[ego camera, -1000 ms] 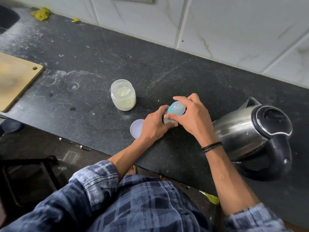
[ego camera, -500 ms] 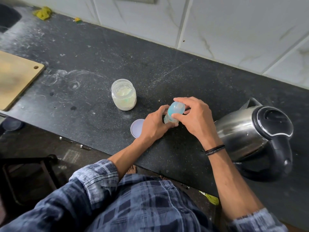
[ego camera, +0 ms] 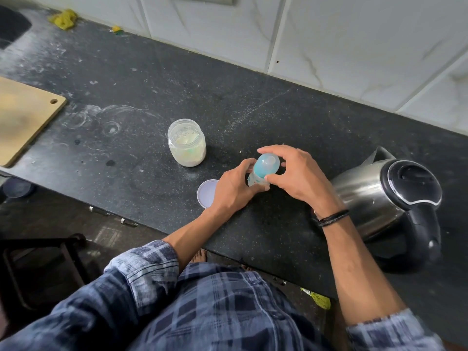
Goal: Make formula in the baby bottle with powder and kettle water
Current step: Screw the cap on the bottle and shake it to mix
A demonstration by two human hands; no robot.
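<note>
- Fingers [ego camera: 247, 165] of the left hand [ego camera: 234, 190] curl around the body of the baby bottle [ego camera: 254, 180], gripping it from its left side, thumb on the near side.
- Fingers [ego camera: 274, 149] of the right hand [ego camera: 297, 177] arch over the bottle's top and pinch the blue cap [ego camera: 266, 165] between forefinger and thumb; a dark wristband [ego camera: 331, 218] sits on that wrist.
- Between the two sets of fingers the bottle stands roughly upright, its clear patterned body showing below the cap. Its base is hidden, so I cannot tell whether it rests on the counter [ego camera: 152, 87].
- Just left of the left-hand fingers, partly tucked under that hand, a round white lid [ego camera: 205, 193] lies flat on the counter near its front edge.
- Farther left and beyond the fingers, apart from them, an open clear jar [ego camera: 187, 145] holds pale powder that also coats its inner wall.
- Right of the right-hand fingers, close to the forearm, a steel kettle [ego camera: 374, 196] with a black lid and handle stands with its spout pointing away.
- Well off to the left, a wooden cutting board [ego camera: 24, 117] overhangs the counter edge.
- Far beyond the fingers, a yellow cloth [ego camera: 63, 19] lies against the white tiled wall [ego camera: 329, 36].
</note>
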